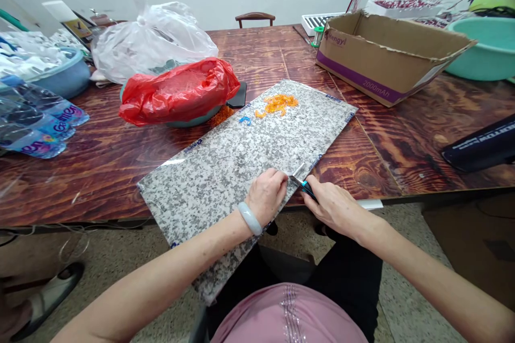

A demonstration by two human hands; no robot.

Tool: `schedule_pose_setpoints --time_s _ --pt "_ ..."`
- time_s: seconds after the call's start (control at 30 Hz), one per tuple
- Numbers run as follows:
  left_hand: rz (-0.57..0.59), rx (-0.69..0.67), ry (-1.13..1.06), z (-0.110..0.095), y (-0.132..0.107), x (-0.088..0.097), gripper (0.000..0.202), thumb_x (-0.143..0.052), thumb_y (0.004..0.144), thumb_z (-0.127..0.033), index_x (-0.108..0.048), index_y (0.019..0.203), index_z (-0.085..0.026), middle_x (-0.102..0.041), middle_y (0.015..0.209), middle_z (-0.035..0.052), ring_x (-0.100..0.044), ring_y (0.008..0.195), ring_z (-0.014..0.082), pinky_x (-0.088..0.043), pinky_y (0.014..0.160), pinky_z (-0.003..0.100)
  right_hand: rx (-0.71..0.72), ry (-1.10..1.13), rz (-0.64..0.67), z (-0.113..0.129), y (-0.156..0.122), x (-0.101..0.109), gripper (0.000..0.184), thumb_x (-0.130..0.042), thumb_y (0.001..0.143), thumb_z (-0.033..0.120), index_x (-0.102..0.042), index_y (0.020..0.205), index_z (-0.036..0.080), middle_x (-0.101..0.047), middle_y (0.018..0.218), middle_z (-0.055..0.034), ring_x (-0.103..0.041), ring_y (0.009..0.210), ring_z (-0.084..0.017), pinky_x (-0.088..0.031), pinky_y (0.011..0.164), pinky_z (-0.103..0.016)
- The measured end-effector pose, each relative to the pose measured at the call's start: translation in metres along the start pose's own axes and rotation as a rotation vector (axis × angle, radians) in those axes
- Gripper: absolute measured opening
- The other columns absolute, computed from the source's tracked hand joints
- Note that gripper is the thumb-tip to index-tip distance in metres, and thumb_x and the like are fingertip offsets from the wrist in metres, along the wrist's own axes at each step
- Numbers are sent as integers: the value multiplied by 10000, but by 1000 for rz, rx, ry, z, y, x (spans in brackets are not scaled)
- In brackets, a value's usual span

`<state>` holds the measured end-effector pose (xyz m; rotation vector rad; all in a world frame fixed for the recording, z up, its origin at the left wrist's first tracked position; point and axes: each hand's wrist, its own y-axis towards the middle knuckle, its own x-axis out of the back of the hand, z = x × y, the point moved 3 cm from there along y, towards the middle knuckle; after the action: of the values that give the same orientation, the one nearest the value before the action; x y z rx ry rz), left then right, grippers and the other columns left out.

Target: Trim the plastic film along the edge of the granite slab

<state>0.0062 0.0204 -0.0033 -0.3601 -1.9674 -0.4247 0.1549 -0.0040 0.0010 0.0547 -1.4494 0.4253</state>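
Observation:
My right hand (332,204) is closed around the black-and-blue handles of a pair of scissors (298,180), whose silver blades point left toward my other hand. My left hand (267,193), with a pale bangle (250,218) at the wrist, is pinched shut right by the blade tips. Whatever it holds is too small or hidden to name. Both hands are over the near right edge of a speckled grey board (225,166). Farther up the board lie a heap of small orange strips (277,104) and a few blue strips (245,120).
A basin under a red plastic bag (181,91) stands left of the board, with a phone (237,95) beside it. Behind is a white bag (148,37). Bottles (36,123) lie far left. A cardboard box (386,59) and a green basin (485,48) stand right.

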Motion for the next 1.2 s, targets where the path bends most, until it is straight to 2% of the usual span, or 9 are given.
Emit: schedule_pose_setpoints --time_s 0.23,0.5,0.63,0.83,0.93,1.03,1.1,1.2 --pt "50 7 -1 -2 1 2 175 -408 891 -183 -580 890 -154 -555 824 45 -557 788 163 -438 715 262 -93 -81 108 12 2 5 116 -348 942 241 -389 1005 152 -643 764 -60 -656 721 -263 -326 512 -281" --pt "202 25 35 1 5 4 205 -377 914 -208 -572 933 -149 -552 866 58 -555 822 177 -452 740 286 -174 -98 241 18 11 6 67 -379 932 209 -391 962 150 -646 754 -72 -664 704 -258 -388 500 -271" --pt "248 20 101 -1 7 5 185 -385 911 -209 -558 929 -147 -553 875 64 -557 822 182 -458 739 288 -183 -105 218 19 18 5 96 -379 928 216 -402 981 139 -652 774 -97 -664 708 -268 -413 514 -278" --pt "246 6 209 -10 10 5 157 -412 896 -199 -554 926 -137 -572 900 69 -571 838 176 -460 740 269 -139 -46 151 18 14 2 107 -380 920 202 -406 998 133 -655 811 -109 -660 755 -253 -436 582 -272" --pt "227 25 254 5 15 10 170 -399 885 -158 -562 917 -123 -584 904 83 -577 840 176 -455 759 273 -134 -18 130 17 6 4 131 -375 924 211 -406 1019 126 -651 837 -117 -654 783 -257 -442 619 -284" --pt "121 137 302 36 19 24 183 -400 861 -143 -579 877 -106 -598 881 109 -578 828 200 -451 755 301 -148 5 150 18 -4 7 151 -366 927 215 -420 1023 111 -646 865 -135 -645 816 -262 -439 651 -299" --pt "54 141 265 52 17 33 172 -423 839 -157 -591 848 -123 -611 847 97 -577 816 206 -446 758 312 -144 7 150 16 -8 9 157 -362 926 205 -430 1026 104 -641 873 -142 -639 828 -256 -429 663 -296" --pt "37 68 139 51 8 36 147 -456 806 -167 -603 810 -159 -627 779 51 -581 755 182 -445 729 290 -83 32 122 6 -9 8 174 -381 914 243 -454 1010 117 -629 863 -127 -628 784 -232 -397 636 -274"
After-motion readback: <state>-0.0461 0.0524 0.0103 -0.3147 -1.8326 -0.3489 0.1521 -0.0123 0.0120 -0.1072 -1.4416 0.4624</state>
